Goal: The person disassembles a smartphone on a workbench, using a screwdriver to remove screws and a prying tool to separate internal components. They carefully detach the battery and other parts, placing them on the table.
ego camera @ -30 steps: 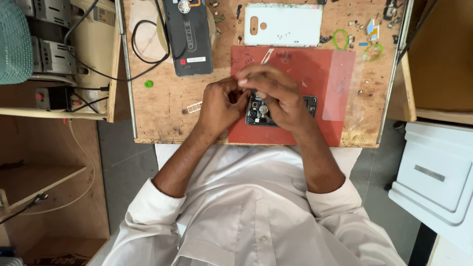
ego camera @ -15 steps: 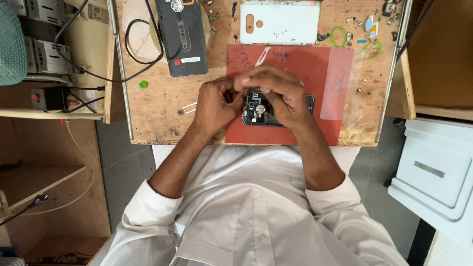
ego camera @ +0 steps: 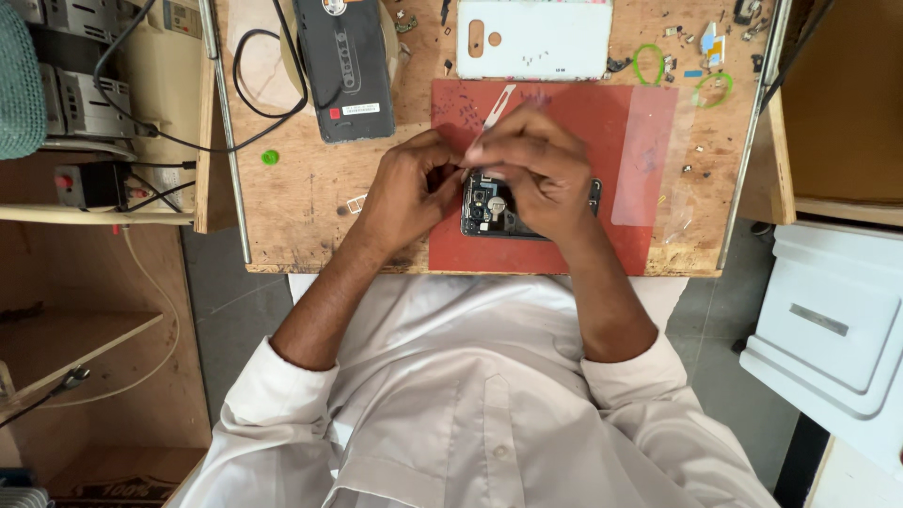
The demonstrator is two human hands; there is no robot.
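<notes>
An opened phone (ego camera: 494, 209) with its inner parts showing lies just above the middle of the frame, on a red mat (ego camera: 564, 245) spread over a worn wooden table (ego camera: 301, 207). The right hand (ego camera: 536, 169) covers the phone's right part, fingers curled tight around a thin white tool (ego camera: 494, 118) that slants up and to the right from the fingertips; the tool's lower end is hidden, so where it meets the phone cannot be told. The left hand (ego camera: 409, 188) sits at the phone's left edge, fingers bent in toward the right hand and pinched close together; what it grips, if anything, cannot be told.

Above the mat, at the top of the frame, lies a white phone back cover (ego camera: 536, 38). To its left rests a dark phone (ego camera: 343, 71), face down, with a black cable (ego camera: 254, 103) looping beside it. Small green rings (ego camera: 649, 66) and loose bits are scattered at the upper right of the table. A clear plastic sheet (ego camera: 644, 150) overlaps the mat's right side. A white box (ego camera: 828, 320) stands at the right edge of the frame.
</notes>
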